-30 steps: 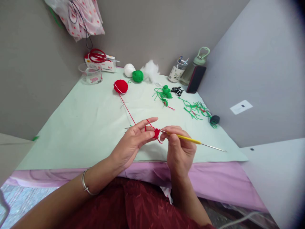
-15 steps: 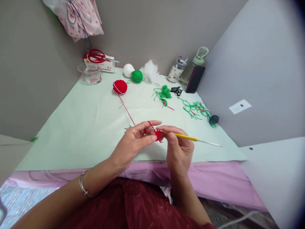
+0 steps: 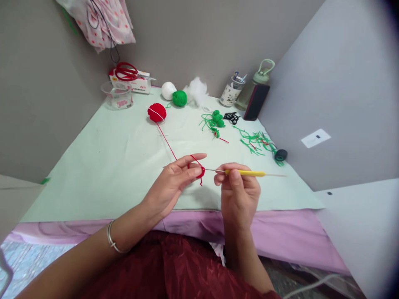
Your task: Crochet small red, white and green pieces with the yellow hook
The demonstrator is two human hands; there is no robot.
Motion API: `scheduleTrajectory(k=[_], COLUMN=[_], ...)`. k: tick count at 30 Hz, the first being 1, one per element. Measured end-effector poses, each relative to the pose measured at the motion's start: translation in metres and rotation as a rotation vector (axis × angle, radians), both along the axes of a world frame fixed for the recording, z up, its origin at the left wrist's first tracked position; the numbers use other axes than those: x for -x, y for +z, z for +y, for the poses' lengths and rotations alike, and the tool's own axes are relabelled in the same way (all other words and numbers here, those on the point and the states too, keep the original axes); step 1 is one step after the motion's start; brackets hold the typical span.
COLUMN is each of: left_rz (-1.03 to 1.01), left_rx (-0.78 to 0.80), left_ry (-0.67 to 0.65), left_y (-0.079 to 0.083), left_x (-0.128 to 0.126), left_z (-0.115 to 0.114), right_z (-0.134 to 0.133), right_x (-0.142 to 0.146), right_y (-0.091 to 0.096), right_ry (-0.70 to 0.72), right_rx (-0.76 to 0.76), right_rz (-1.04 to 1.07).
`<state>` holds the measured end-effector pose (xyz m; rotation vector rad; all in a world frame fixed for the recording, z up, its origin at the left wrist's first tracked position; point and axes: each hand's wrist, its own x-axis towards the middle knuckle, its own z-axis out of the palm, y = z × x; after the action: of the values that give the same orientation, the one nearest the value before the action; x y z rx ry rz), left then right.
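Observation:
My left hand (image 3: 174,182) pinches a small red crochet piece (image 3: 200,171), with the red yarn strand looped over its forefinger. The strand (image 3: 166,142) runs back across the pale green table cover to a red yarn ball (image 3: 157,112). My right hand (image 3: 239,192) grips a yellow-handled crochet hook (image 3: 246,172), held level, with its metal tip reaching left into the red piece. Both hands hover just above the near edge of the table.
At the back lie a white ball (image 3: 168,90), a green yarn ball (image 3: 180,98), white stuffing (image 3: 197,90), red scissors (image 3: 127,72) on a box, a clear bowl (image 3: 118,98), a pen cup (image 3: 231,93) and a bottle (image 3: 256,85). Green crochet bits (image 3: 215,120) and yarn scraps (image 3: 257,143) lie at the right.
My right hand has drawn the hook to the right and levelled it, so the hands are further apart. The red piece stays pinched in my left hand.

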<state>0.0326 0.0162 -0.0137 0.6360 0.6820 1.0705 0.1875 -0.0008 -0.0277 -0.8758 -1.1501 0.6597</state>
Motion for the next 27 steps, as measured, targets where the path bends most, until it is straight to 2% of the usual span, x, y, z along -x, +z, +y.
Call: scheduleTrajectory(k=[3,6,12,17,20,24,27], left_rz=[0.075,0.047,0.053,0.059,0.081,0.122,0.149], left_rx=[-0.122,-0.114,-0.053,-0.052,-0.075,-0.117,-0.137], left_ry=[0.039,0.011,0.032,0.055,0.084,0.106,0.104], left_y=[-0.001,-0.001,0.002,0.003,0.003,0.002,0.002], left_x=[-0.004,-0.005,0.000,0.001,0.000,0.001,0.001], left_z=[-0.004,-0.007,-0.005,-0.005,-0.005,-0.006,-0.005], right_z=[-0.001,-0.002,0.001,0.000,-0.004,-0.008,-0.010], right_x=[0.005,0.007,0.001,0.003,0.004,0.003,0.002], right_y=[0.000,-0.002,-0.006,-0.005,-0.003,0.000,0.000], right_ry=[0.033,-0.001,0.074,0.087,0.041,-0.025,-0.032], right_rx=[-0.027,-0.091,0.030,0.016,-0.025,-0.180,-0.242], right_rz=[-0.103,-0.179,0.013,0.072,-0.030,-0.231,-0.313])
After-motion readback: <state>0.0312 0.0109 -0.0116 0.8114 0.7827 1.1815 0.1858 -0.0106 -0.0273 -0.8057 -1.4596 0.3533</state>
